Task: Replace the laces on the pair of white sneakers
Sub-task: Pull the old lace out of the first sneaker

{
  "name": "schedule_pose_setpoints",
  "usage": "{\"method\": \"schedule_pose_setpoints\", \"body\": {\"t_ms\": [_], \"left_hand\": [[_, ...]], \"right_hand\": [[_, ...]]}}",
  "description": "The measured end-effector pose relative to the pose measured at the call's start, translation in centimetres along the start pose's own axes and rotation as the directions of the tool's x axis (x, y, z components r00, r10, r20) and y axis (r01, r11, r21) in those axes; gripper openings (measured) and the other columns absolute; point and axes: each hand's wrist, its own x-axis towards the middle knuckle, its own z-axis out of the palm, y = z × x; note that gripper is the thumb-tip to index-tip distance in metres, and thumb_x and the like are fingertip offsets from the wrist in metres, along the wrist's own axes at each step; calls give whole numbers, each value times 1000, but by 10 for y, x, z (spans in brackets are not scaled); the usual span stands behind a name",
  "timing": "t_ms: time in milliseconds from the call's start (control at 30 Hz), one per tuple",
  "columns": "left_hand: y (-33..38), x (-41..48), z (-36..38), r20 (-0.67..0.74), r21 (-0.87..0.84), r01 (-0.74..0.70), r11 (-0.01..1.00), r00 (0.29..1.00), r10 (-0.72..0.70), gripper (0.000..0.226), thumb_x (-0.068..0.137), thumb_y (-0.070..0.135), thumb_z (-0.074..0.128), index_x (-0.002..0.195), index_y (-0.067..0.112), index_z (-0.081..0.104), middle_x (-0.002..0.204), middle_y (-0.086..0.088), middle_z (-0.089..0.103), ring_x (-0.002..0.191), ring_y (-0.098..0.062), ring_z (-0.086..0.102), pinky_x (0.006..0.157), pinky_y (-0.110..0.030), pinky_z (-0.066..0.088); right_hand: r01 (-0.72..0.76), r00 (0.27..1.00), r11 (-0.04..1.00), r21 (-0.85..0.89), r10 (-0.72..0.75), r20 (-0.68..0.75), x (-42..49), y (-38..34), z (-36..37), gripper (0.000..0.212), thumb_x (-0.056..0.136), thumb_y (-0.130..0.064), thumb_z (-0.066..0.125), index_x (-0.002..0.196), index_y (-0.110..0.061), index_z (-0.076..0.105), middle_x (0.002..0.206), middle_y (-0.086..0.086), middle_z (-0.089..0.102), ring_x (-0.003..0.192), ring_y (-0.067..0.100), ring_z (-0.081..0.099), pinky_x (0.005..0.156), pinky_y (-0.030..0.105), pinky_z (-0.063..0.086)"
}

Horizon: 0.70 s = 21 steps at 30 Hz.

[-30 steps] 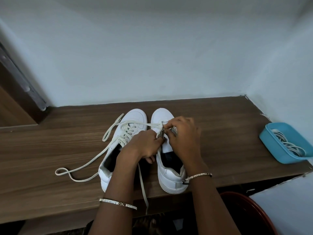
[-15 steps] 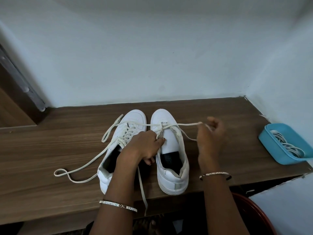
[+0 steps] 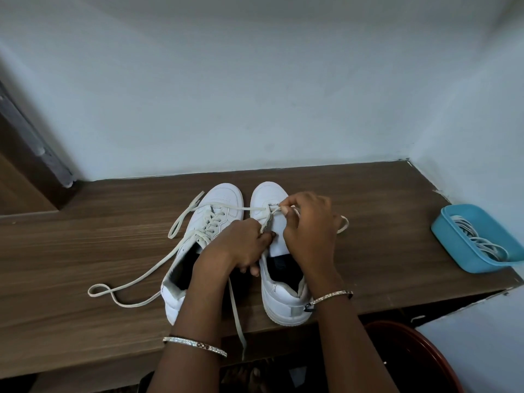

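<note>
Standing toe-away on the wooden bench, the right sneaker has a cream lace through its front eyelets only. The right hand curls over its toe end, thumb and forefinger pinching that lace; the left hand grips the sneaker's left eyelet edge, fingers curled. Just left of this sneaker sits the left sneaker, laced, with loose ends trailing farther left. Well right of the sneaker, a blue tray holds tangled white laces. Below and right shows 1 dark red tub.
</note>
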Motion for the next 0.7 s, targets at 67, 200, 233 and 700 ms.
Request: {"method": "schedule_pose_setpoints", "body": {"t_ms": [67,200,233,700], "left_hand": [[0,0,1,3,1,3,1000,1000,-3,37,105,38,42,80,11,50,50,-3,66,31,-12,47,50,-24,42],[0,-1,0,17,-15,10,1000,1000,-10,38,105,39,42,82,10,51,50,-1,65,32,-11,47,52,-24,43],[1,-1,0,18,-13,13,1000,1000,-13,39,105,39,42,82,10,51,50,-1,65,31,-11,47,53,-24,42],[7,-10,-7,-4,-134,38,990,999,-39,73,92,74,35,83,7,60,52,-6,67,34,-14,52,54,-25,45]], "right_hand": [[-61,986,986,153,83,-146,2,1,-3,15,86,-14,54,86,-29,58,92,-16,60,98,21,58,86,49,47],[-361,793,808,466,529,-303,10,11,-15,16,95,-11,49,97,-26,57,94,-2,63,93,27,63,83,43,50],[-420,698,698,579,657,-285,11,15,-17,16,98,-11,48,100,-24,57,96,0,63,93,26,63,82,40,50],[-617,693,723,310,686,-222,7,29,-25,30,75,-20,61,103,-28,63,120,4,60,118,29,51,102,46,42]]}}
